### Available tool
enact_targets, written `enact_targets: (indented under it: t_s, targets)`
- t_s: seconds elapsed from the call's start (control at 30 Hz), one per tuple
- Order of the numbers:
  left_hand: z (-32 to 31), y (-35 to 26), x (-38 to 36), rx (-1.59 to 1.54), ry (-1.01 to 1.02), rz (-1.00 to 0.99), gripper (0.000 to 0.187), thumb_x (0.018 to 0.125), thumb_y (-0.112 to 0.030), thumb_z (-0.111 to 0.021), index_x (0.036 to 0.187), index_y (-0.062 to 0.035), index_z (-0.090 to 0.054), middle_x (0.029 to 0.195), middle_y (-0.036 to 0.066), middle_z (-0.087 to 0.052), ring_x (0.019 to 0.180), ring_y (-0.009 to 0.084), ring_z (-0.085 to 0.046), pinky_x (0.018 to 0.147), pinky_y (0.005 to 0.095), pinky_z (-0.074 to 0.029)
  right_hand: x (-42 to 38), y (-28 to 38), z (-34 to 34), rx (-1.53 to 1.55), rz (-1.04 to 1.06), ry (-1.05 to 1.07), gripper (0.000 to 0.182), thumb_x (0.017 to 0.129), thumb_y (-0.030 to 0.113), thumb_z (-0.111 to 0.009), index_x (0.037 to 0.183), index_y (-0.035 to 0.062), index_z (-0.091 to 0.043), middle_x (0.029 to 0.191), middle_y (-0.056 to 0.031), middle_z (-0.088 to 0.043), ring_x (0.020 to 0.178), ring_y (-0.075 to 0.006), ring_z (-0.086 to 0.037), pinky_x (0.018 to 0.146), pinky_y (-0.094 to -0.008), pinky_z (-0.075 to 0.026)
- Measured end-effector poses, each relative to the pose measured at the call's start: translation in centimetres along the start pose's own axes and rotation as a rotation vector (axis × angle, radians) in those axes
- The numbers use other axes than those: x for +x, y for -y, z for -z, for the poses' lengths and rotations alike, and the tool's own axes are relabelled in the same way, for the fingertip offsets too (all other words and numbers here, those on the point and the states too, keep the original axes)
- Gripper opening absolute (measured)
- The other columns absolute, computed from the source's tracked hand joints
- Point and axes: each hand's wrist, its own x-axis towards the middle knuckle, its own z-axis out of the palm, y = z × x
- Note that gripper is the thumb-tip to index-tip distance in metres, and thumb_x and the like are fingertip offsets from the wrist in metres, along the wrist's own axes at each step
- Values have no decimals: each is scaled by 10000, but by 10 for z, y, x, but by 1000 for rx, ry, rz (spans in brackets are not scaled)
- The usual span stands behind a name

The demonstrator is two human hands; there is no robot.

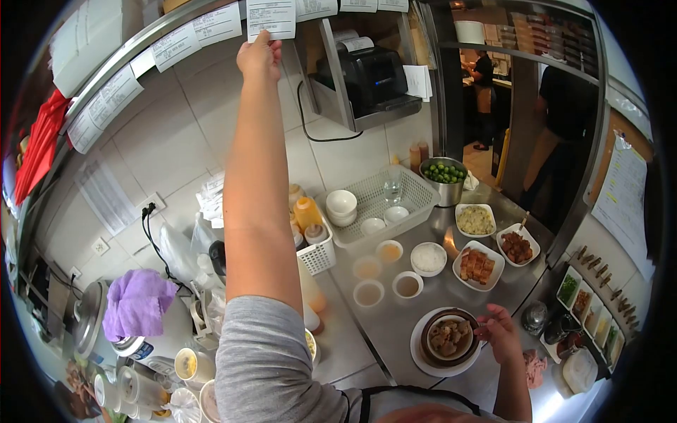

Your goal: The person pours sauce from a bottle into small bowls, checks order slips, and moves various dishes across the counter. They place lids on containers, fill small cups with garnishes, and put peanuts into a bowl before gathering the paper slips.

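High on the wall, my left hand [261, 58] is closed in a pinch on the lower edge of a printed order ticket [271, 20], which is at the metal rail. Down at the counter, my right hand [499, 334] has its fingers curled at the right rim of a brown clay pot [427, 347]. Meat pieces in broth fill the pot, which sits on a white plate [419, 361]. Beyond it are a bowl of rice [429, 259], a dish of sliced meat [479, 266] and a small bowl of brown sauce [408, 285].
More tickets [178, 48] hang along the rail, beside a black receipt printer [377, 77]. A grey basket [416, 215] holds white bowls. A pot of limes [444, 185] stands behind. Condiment trays [591, 310] line the right side. Two people are beyond the opening.
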Motion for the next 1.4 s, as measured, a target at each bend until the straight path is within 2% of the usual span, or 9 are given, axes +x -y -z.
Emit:
enact_targets:
  t_s: [0.73, 0.9, 0.93, 0.97, 1.0, 1.17, 1.2, 1.23, 1.4]
  targets:
    - [52, 45, -20, 146, 56, -27, 170, 709, -26, -475, 865, 19, -422, 726, 114, -542, 600, 173, -556, 479, 266, -451, -1, -5, -4, -2, -19, 37, 387, 750, 147, -533, 1102, 72, -390, 892, -71, -531, 680, -144, -550, 587, -232, -428]
    - [157, 129, -35, 782, -88, -42, 265, 683, -115, -492, 912, 7, -440, 676, 100, -531, 611, 177, -556, 557, 307, -462, 6, -9, -7, -78, 45, 80, 409, 768, 191, -542, 1124, 69, -382, 900, -71, -535, 694, -149, -541, 599, -243, -428]
    - [187, 127, -30, 1634, 237, -101, 213, 729, -189, -482, 875, -37, -516, 693, 98, -563, 667, 200, -563, 717, 367, -375, 3, -13, -6, -94, 57, 62, 414, 772, 198, -542, 1131, 69, -380, 903, -71, -536, 700, -150, -538, 602, -247, -428]
    - [216, 125, -24, 2382, 525, -478, 226, 775, -263, -471, 837, -82, -592, 710, 96, -594, 722, 223, -570, 877, 426, -288, 3, -15, -7, -134, 68, 59, 418, 776, 197, -539, 1139, 69, -376, 906, -71, -537, 711, -147, -532, 613, -251, -429]
    - [287, 164, 13, 2168, 224, -779, 198, 706, -212, -509, 575, -82, -582, 588, 97, -569, 576, 234, -538, 784, 403, -367, 3, -13, -7, -169, 70, 28, 421, 781, 195, -537, 1148, 70, -372, 909, -71, -538, 722, -144, -526, 624, -256, -430]
    - [441, 129, 127, 2089, 124, -813, 155, 700, -166, -522, 734, -66, -635, 1011, 126, -557, 1023, 248, -466, 864, 366, -369, -15, 17, -14, -223, 23, -115, 429, 773, 149, -538, 1160, 89, -362, 917, -56, -528, 738, -116, -515, 650, -227, -410]
    - [421, 119, 115, 1551, -307, -553, 302, 677, -171, -503, 960, -100, -584, 1063, 104, -536, 981, 259, -500, 822, 359, -404, -17, 21, -12, -248, 33, -155, 426, 773, 152, -537, 1157, 93, -363, 916, -50, -526, 732, -107, -515, 644, -221, -406]
    - [403, 101, 95, 1641, -397, -503, 464, 664, -191, -481, 1117, -94, -461, 1084, 118, -517, 930, 282, -529, 788, 376, -420, -18, 22, -7, -280, 32, -224, 425, 775, 158, -534, 1158, 95, -361, 912, -45, -526, 727, -105, -516, 644, -219, -405]
    - [415, 87, 104, 1584, -399, -318, 427, 716, -234, -430, 1100, -47, -428, 1004, 162, -536, 892, 290, -545, 769, 371, -422, -2, 20, 25, -271, -80, -426, 429, 786, 206, -517, 1169, 105, -352, 896, -33, -527, 702, -100, -522, 630, -219, -406]
